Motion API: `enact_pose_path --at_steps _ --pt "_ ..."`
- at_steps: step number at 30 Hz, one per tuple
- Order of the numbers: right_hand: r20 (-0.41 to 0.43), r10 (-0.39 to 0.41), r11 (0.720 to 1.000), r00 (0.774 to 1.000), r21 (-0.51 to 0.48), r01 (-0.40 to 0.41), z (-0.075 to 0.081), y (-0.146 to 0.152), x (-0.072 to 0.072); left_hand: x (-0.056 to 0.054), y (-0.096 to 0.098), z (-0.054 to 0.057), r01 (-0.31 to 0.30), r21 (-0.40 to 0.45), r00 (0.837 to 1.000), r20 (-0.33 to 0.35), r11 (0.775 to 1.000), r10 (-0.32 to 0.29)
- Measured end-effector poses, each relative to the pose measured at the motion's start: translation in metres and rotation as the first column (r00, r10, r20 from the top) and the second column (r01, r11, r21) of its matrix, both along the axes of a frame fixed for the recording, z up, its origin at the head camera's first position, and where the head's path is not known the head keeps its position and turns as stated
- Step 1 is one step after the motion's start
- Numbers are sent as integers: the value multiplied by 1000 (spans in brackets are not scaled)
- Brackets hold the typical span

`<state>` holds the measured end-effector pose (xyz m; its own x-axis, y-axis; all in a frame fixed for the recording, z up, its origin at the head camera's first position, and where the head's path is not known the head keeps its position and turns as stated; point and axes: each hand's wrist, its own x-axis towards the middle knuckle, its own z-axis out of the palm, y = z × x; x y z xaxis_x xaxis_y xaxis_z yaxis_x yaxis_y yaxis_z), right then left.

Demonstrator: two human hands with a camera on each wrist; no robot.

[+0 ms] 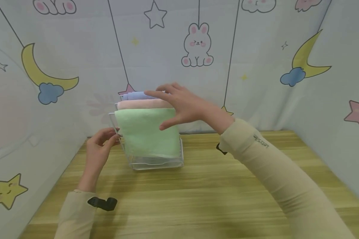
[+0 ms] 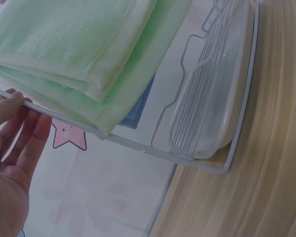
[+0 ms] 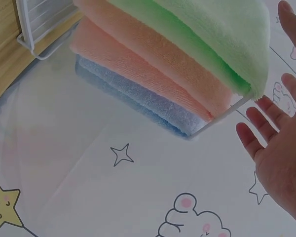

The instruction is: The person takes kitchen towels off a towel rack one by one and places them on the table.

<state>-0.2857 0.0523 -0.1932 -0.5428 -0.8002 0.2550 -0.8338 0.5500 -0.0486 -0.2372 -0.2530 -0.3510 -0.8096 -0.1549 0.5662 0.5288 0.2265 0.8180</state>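
Head view: the left hand (image 1: 99, 146), its forearm rising from the lower left, grips the near-left side of a white wire rack (image 1: 158, 168) on the counter (image 1: 155, 212), left of center. On the rack, front to back, hang a green towel (image 1: 146, 132), a pink towel (image 1: 143, 104) and a blue towel (image 1: 137, 96). The right hand (image 1: 182, 104), its forearm slanting in from the lower right, lies across the towels' upper right, fingers spread.

Left wrist view: at the left edge, thumb and fingers pinch the rack's wire.

Right wrist view: at the right edge, fingers stand apart beside the rack's end; contact cannot be told.
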Motion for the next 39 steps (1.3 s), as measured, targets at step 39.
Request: enact_pose_path --at_steps 39 --pt "206 101 994 973 -64 -90 4 -13 -16 -4 -7 -3 77 3 997 19 997 -77"
